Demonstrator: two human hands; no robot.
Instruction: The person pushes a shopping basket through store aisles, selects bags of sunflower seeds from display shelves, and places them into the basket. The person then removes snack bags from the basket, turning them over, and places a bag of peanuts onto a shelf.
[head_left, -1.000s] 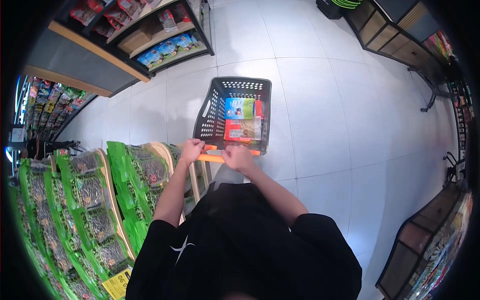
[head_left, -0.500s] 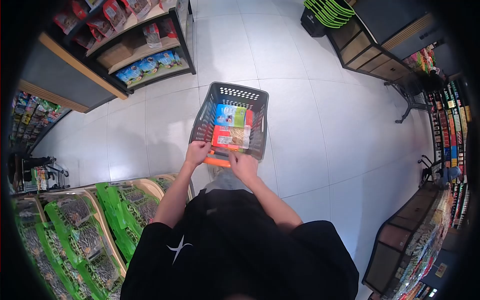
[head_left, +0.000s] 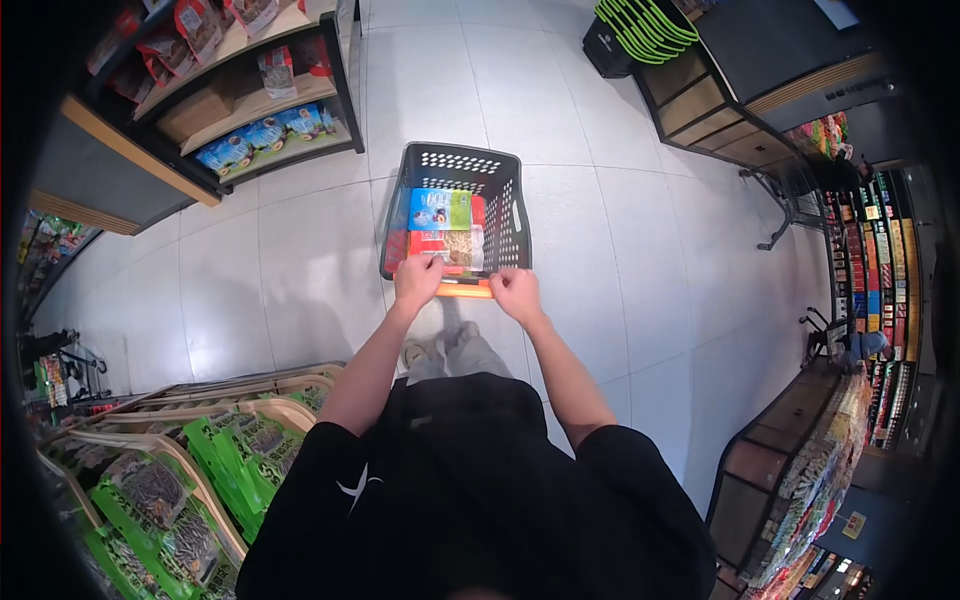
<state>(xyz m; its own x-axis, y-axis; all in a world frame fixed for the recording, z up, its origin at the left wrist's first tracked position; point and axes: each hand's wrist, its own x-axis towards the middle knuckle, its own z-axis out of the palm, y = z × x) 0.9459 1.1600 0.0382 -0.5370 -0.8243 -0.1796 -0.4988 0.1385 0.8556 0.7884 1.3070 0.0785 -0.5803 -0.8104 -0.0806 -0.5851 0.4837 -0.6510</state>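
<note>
Presently, left hand (head_left: 418, 281) and right hand (head_left: 515, 294) curl closed round the handle (head_left: 466, 291) of the basket (head_left: 518, 240), ahead of the shoes (head_left: 414, 352). Basket looks stiff, probably light with so few packs (head_left: 440, 209) inside; these may slide. Best hold: the handle, near both ends.

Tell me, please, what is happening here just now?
A person's left hand and right hand both grip the orange handle of a dark, perforated shopping basket. Inside lie a blue-and-green package and, nearer the hands, a red package with a clear window. Whether the basket rests on the floor is hard to tell. Green-edged bags are on display at the left; stacked black baskets with green handles stand ahead to the right.
</note>
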